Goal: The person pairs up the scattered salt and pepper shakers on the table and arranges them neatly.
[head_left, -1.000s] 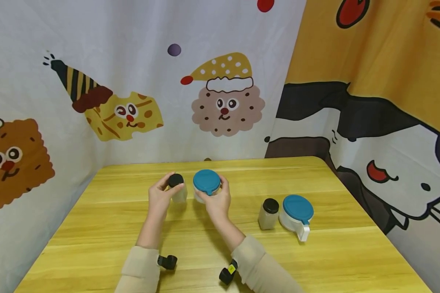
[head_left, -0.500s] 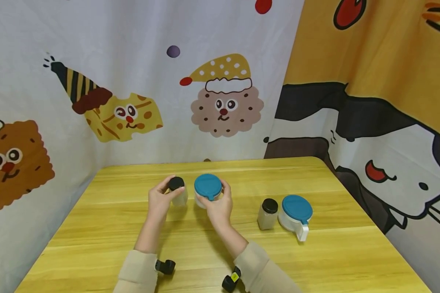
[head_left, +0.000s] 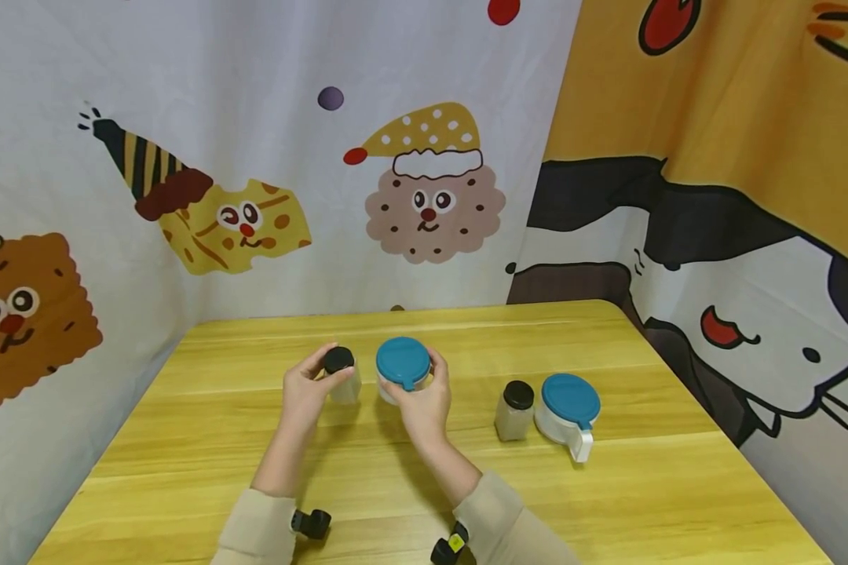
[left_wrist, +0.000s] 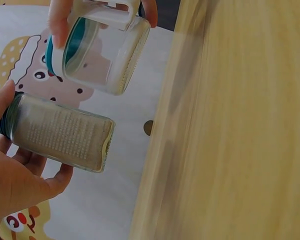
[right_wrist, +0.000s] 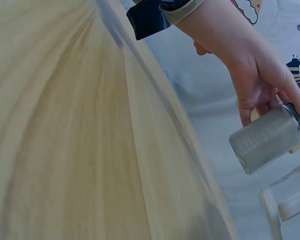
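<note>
My left hand (head_left: 302, 396) grips a squarish glass spice jar (left_wrist: 65, 132) with a black lid, its thumb and fingers near the lid. Pale contents or a frosted wall show behind the printed text; I cannot tell which. My right hand (head_left: 427, 404) holds a round clear seasoning pot (left_wrist: 102, 60) by its sides; it has a blue lid (head_left: 403, 361) and a white handle, which the head view hides behind the hand. In the wrist views both containers hang above the table, side by side and apart. The right wrist view cuts off most of the seasoning pot.
On the wooden table (head_left: 608, 502), to the right, stand a second black-lidded spice jar (head_left: 514, 417) and a second blue-lidded seasoning pot (head_left: 568, 400), close together, its white handle facing the near side. A printed curtain (head_left: 290, 275) hangs behind the table.
Both hands, with the spice jar and the seasoning pot, have come slightly lower in the head view. The hold of each hand stays the same. The pair at the right has stayed put.
</note>
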The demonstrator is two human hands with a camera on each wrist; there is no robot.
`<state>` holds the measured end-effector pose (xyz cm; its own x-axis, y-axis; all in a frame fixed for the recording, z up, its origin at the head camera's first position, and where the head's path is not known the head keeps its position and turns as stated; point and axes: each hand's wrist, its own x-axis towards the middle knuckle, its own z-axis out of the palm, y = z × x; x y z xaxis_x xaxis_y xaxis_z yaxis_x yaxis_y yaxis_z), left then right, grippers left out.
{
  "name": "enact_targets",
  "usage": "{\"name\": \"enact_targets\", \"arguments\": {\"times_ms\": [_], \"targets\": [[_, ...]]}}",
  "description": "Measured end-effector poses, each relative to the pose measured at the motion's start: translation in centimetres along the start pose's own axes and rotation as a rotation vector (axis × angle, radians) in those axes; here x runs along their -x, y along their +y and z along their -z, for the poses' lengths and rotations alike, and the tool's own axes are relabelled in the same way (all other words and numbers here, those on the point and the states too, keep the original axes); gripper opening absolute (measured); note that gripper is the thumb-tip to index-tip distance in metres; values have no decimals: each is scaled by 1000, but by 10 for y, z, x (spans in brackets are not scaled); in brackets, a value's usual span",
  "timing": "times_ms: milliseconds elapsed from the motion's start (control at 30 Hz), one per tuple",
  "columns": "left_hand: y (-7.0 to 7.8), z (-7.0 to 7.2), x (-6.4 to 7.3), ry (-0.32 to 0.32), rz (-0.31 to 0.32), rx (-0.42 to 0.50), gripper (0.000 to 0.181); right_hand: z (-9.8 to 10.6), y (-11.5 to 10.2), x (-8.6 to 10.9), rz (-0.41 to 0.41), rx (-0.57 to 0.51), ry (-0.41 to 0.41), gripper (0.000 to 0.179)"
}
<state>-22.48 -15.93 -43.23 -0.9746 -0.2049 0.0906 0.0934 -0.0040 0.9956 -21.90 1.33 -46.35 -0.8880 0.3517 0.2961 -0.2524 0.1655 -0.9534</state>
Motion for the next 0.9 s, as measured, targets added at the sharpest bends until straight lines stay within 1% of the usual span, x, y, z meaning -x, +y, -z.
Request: {"name": "enact_targets", "arguments": {"times_ms": [167,433,733,900], "targets": [[-1,1,2,-2,5,-24,55,2,1,2,13,3,13,81],[-3,0,5,-18,-13,-31,56,4,1,8,17,14,17,81],[-5,-2,11,-5,-18,-38,56,8,1,13,17,13,16,82],[-6,-3,14,3,-6,-24,54,10,2,15,14,9,19,82]]}}
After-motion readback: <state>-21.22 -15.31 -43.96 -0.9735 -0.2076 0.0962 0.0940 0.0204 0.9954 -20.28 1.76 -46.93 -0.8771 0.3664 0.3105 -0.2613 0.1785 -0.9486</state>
